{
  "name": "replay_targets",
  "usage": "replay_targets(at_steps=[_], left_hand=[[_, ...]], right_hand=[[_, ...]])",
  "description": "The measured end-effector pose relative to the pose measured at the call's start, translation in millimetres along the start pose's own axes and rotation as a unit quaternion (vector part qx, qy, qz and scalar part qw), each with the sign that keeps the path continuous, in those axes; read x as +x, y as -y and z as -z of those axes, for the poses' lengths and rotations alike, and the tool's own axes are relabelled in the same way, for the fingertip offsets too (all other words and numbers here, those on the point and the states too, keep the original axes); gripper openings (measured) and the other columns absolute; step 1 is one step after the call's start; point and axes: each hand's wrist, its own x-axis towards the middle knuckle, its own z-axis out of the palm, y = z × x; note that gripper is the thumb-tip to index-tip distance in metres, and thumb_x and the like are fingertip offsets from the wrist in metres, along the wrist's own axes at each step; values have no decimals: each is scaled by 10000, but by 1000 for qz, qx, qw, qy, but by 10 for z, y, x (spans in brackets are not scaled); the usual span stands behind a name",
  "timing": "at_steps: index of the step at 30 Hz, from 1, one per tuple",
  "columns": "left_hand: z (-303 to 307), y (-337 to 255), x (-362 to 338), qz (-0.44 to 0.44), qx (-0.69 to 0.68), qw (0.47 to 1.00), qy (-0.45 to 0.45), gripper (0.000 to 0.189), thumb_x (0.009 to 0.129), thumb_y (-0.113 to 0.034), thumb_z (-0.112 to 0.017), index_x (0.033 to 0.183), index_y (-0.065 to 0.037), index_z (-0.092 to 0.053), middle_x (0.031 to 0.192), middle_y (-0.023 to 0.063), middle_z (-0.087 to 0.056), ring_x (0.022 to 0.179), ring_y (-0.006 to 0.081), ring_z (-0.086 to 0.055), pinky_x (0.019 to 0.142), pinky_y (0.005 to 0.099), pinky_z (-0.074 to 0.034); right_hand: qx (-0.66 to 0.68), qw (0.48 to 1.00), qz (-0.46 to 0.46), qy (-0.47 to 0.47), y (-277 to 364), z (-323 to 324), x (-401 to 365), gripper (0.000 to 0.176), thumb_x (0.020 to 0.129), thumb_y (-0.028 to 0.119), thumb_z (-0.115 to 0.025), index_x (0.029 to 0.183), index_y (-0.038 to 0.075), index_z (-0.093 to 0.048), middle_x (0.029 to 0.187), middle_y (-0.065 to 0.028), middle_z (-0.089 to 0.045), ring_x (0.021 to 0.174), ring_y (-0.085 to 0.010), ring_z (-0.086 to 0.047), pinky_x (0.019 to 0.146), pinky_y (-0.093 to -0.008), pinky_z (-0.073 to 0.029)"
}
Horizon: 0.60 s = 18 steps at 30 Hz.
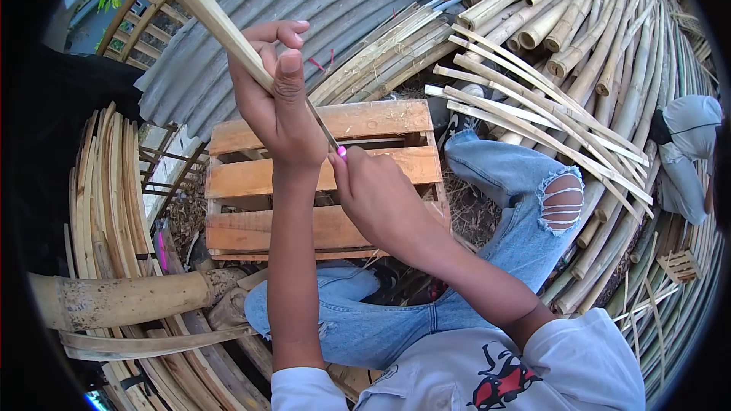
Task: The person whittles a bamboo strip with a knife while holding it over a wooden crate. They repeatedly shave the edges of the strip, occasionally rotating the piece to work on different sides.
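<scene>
My left hand point(278, 99) is raised in front of me, closed on a pale bamboo strip point(209, 19). The strip slants up to the upper left, past the thumb and out of view at the top. In my right hand point(381, 198), just below and to the right, is a knife point(324, 125) with a pink part showing at its handle. The thin blade points up toward the left palm, by the strip's lower end. How far the blade touches the strip is hidden by the left hand. A slatted wooden crate point(327, 178) stands beneath both hands.
Split bamboo strips point(106, 190) are stacked at left, beside a thick bamboo pole point(137, 301). Long loose strips point(533, 110) lie near my right knee, with bamboo poles point(571, 23) behind. Corrugated sheeting point(251, 11) stands beyond the crate. Another person point(685, 152) sits at far right.
</scene>
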Motion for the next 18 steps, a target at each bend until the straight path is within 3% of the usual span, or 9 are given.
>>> replay_targets(at_steps=[1, 3, 7, 9, 13, 15, 18], left_hand=[[13, -4, 9, -23, 4, 1000, 0, 357, 979, -364, -430, 817, -49, -382, 945, 123, -507, 1001, 245, -539, 961, 425, -366], [5, -45, 18, -17, 12, 1000, 16, 387, 970, -399, -438, 808, -58, -353, 958, 131, -507, 1015, 258, -538, 970, 438, -356], [-92, -62, -24, -10, 21, 999, 35, 416, 954, -444, -448, 808, -70, -338, 958, 137, -508, 1038, 281, -538, 980, 458, -346], [-97, -53, -3, -22, -39, 999, 23, 390, 939, -378, -516, 777, -62, -354, 957, 135, -503, 999, 243, -530, 940, 424, -380], [4, -83, -6, -30, 8, 999, 7, 429, 930, -424, -512, 751, -80, -328, 927, 142, -506, 980, 274, -552, 920, 436, -381], [6, -98, 2, -37, 13, 999, 8, 428, 929, -431, -507, 759, -84, -321, 915, 145, -507, 977, 282, -555, 919, 443, -382], [-33, -126, -25, -18, -1, 1000, 14, 446, 922, -456, -508, 772, -80, -319, 914, 155, -511, 986, 285, -552, 921, 448, -380]], right_hand=[[0, 1000, -4, -5, -240, -170, -109, 375, 964, 198, -416, 778, -83, -579, 631, -270, -569, 652, -457, -582, 626, -507, -474], [-54, 992, -37, 110, -795, -481, -270, 381, 966, 196, -407, 775, -85, -578, 621, -276, -566, 627, -470, -574, 604, -509, -473], [9, 989, -87, 117, -539, -159, -37, 376, 965, 193, -409, 774, -81, -581, 636, -279, -574, 620, -464, -580, 600, -503, -480], [125, 990, -29, 55, -136, 224, 144, 384, 965, 189, -404, 755, -80, -581, 627, -280, -574, 628, -458, -588, 608, -501, -485], [45, 997, -51, 40, -450, -242, -109, 394, 969, 185, -394, 746, -87, -572, 636, -283, -571, 628, -455, -583, 605, -489, -483], [49, 991, -68, 102, -986, -610, -219, 393, 969, 231, -409, 786, -86, -555, 675, -294, -559, 688, -463, -557, 650, -512, -430], [109, 979, -111, 131, -568, -139, 56, 375, 967, 230, -418, 805, -77, -559, 680, -287, -565, 692, -468, -549, 640, -512, -422]])
